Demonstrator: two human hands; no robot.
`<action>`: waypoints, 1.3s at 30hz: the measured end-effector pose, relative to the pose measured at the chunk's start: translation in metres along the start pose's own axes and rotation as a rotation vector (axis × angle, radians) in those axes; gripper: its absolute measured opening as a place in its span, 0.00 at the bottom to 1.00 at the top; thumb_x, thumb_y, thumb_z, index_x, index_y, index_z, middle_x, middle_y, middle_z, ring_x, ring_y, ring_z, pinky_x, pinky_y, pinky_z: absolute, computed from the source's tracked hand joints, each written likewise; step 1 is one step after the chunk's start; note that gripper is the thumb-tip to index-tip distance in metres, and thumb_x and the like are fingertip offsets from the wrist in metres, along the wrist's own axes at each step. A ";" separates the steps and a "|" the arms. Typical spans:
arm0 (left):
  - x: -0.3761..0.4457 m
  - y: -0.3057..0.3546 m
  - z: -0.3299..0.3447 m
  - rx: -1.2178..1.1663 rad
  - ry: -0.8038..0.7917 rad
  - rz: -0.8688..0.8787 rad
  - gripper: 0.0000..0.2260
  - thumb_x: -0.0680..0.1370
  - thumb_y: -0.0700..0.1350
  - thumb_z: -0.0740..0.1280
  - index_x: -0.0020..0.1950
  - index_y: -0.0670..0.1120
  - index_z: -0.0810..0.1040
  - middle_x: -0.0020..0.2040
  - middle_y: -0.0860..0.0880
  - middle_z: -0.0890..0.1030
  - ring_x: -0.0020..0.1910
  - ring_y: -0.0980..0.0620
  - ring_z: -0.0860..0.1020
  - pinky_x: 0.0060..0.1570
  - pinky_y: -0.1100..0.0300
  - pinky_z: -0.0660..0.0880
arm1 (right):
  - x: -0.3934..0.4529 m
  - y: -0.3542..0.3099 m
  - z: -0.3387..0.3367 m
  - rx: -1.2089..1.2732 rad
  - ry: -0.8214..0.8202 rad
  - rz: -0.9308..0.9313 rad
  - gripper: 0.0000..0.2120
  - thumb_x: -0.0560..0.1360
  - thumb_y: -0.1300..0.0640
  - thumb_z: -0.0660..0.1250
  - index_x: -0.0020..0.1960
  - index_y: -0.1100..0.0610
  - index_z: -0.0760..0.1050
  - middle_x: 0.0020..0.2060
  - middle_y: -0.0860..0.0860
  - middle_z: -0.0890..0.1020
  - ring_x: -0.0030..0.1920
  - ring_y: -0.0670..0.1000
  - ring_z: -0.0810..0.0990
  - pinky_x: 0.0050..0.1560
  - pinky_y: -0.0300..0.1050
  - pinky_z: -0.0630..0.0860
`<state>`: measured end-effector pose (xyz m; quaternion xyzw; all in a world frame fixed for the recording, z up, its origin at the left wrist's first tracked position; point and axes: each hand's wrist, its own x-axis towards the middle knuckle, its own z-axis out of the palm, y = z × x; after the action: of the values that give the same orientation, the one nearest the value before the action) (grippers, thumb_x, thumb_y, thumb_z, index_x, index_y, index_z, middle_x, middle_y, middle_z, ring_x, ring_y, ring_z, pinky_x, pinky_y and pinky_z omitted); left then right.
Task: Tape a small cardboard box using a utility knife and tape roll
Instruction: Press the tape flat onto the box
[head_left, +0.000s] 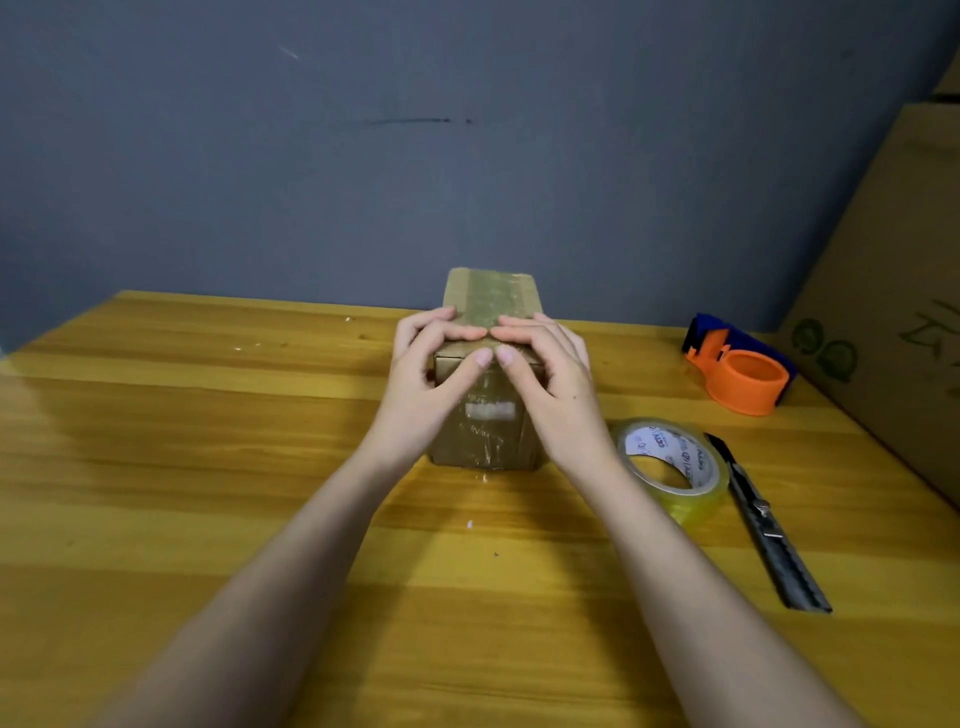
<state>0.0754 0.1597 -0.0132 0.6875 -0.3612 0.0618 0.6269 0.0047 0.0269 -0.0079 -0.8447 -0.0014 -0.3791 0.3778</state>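
The small cardboard box (485, 364) stood on the wooden table (208, 467) near its far edge, a strip of clear tape already running over its top and down the near face. Both the left hand (431, 384) and the right hand (550, 384) lay against it, fingers loosely curled, thumbs pressing the tape at the near top edge; neither gripped anything. The tape roll (670, 470) and utility knife (769, 525) lay idle to the right, the dispenser (740, 364) beyond. Sealing looked nearly finished; other sides were hidden.
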 end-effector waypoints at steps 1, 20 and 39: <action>0.000 0.000 0.000 0.002 -0.002 -0.004 0.12 0.73 0.51 0.68 0.54 0.48 0.79 0.63 0.48 0.68 0.69 0.60 0.65 0.65 0.74 0.61 | 0.000 0.000 0.000 0.000 0.000 0.001 0.18 0.75 0.43 0.58 0.57 0.51 0.78 0.57 0.40 0.77 0.67 0.45 0.65 0.65 0.26 0.56; 0.002 -0.004 -0.014 0.156 -0.092 0.118 0.16 0.69 0.57 0.68 0.56 0.60 0.75 0.62 0.52 0.69 0.67 0.64 0.65 0.69 0.64 0.63 | 0.002 0.004 -0.018 -0.148 -0.182 -0.071 0.19 0.76 0.49 0.66 0.66 0.48 0.73 0.66 0.43 0.73 0.72 0.47 0.62 0.67 0.25 0.50; 0.001 -0.005 -0.029 0.256 -0.297 0.085 0.31 0.68 0.41 0.76 0.67 0.58 0.69 0.71 0.54 0.60 0.73 0.58 0.59 0.68 0.44 0.68 | 0.002 0.005 -0.031 -0.338 -0.342 -0.141 0.37 0.68 0.49 0.75 0.73 0.45 0.62 0.72 0.40 0.64 0.74 0.45 0.54 0.70 0.37 0.50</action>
<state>0.0895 0.1853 -0.0105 0.7471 -0.4677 0.0317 0.4712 -0.0123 0.0031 0.0031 -0.9456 -0.0608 -0.2507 0.1982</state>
